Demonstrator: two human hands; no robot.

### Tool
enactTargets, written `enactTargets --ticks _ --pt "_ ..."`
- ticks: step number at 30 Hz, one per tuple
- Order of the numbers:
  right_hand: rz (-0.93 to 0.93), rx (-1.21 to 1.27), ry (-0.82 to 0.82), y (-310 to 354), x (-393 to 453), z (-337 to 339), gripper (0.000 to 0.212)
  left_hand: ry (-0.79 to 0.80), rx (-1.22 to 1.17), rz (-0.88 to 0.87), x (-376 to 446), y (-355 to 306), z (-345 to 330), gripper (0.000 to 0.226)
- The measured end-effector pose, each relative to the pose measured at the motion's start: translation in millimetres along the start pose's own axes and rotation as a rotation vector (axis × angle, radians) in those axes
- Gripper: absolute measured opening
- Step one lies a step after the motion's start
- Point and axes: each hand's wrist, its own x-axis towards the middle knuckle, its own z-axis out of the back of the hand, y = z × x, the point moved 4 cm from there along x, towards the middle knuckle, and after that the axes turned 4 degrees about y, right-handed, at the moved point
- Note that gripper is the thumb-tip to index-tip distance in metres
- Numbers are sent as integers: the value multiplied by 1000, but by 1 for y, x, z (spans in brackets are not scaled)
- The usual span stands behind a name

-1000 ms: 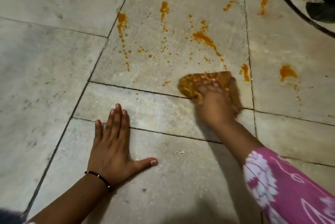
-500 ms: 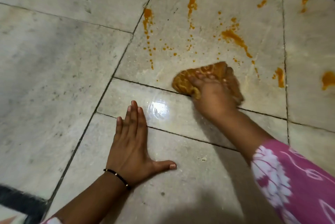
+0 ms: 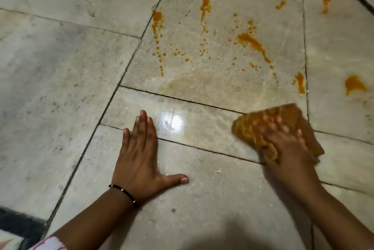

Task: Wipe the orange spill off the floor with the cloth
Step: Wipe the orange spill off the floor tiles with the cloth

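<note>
While right hand (image 3: 291, 148) presses, cloth (image 3: 269, 126) beneath (blurred)

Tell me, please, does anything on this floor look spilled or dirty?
Yes. Orange spill is splattered in streaks and drops across the far tiles, with one blob apart at the right. The cloth under the right hand is stained orange.
</note>
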Motion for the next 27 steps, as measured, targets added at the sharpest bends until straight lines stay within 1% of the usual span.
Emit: enactTargets --ticks 2,3,4,6,8,9,11,13,15,17,18,20,22,23,25,27 --pt "-150 5 -94 -5 35 5 53 13 13 -8 0 -1 -1 140" --pt "-189 5 -118 1 53 3 51 17 17 -6 0 0 -1 139" --pt "-192 4 -104 13 68 -4 49 19 22 -4 0 0 -1 138" --pt "-83 -21 -38 46 73 -22 49 20 32 -17 -1 -2 0 134" --pt "94 -62 11 77 42 -36 52 12 12 -41 -2 -6 2 130" --pt "158 -82 31 83 19 -41 52 1 -5 -59 -3 -8 4 128" --pt "209 -114 76 72 -33 -44 52 -14 -33 -123 -3 -21 8 124" --pt "129 -113 70 40 -79 -37 57 0 -30 -223 1 -38 7 123" --pt "-73 -93 -10 2 -96 -19 60 36 16 -323 8 -55 3 123" --pt "-278 -73 -90 -25 -74 -3 58 61 78 -393 18 -66 -2 123" --pt "-329 -66 -141 -31 -56 3 58 73 110 -409 22 -69 -5 123" --pt "-355 -51 -206 -30 -15 9 58 105 157 -411 27 -70 -10 122" --pt "-280 -72 -157 -10 11 2 57 119 172 -400 28 -69 -14 120" --pt "-203 -95 -118 4 14 -6 56 120 171 -398 28 -69 -14 119" --pt "-35 -130 -54 31 -2 -21 53 117 157 -402 28 -69 -15 118" --pt "79 -144 -1 37 -39 -28 56 114 146 -401 27 -68 -15 117"
